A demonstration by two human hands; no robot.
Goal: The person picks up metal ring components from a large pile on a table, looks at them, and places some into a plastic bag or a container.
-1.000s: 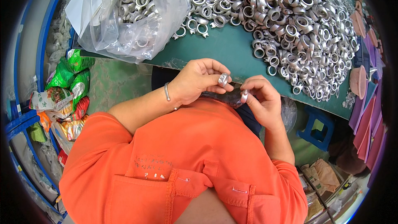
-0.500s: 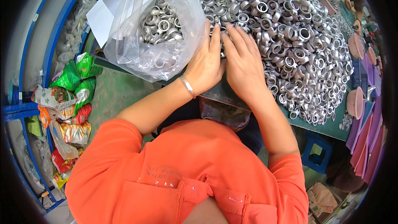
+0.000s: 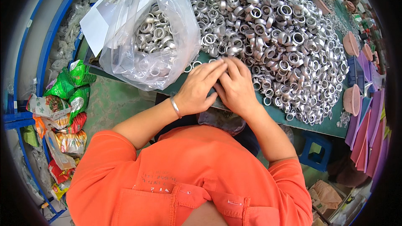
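A large heap of silver metal rings (image 3: 276,37) covers a green table (image 3: 318,123). My left hand (image 3: 199,88) lies palm down at the heap's near edge, fingers stretched toward the rings, a thin bangle on the wrist. My right hand (image 3: 238,84) rests beside it, touching it, with fingertips on the rings at the pile's rim. Whether either hand grips a ring is hidden under the fingers. A clear plastic bag (image 3: 153,37) holding more rings sits just left of my left hand.
A white paper sheet (image 3: 98,25) lies under the bag. Coloured snack packets (image 3: 63,109) are piled on the floor at left. Pink bowls (image 3: 351,44) and purple trays (image 3: 368,134) line the table's right side. A blue stool (image 3: 316,150) stands under the table.
One second ago both hands were held near my chest, each with a ring. They then reached out onto the pile's near edge and have since drawn slightly back, staying side by side.
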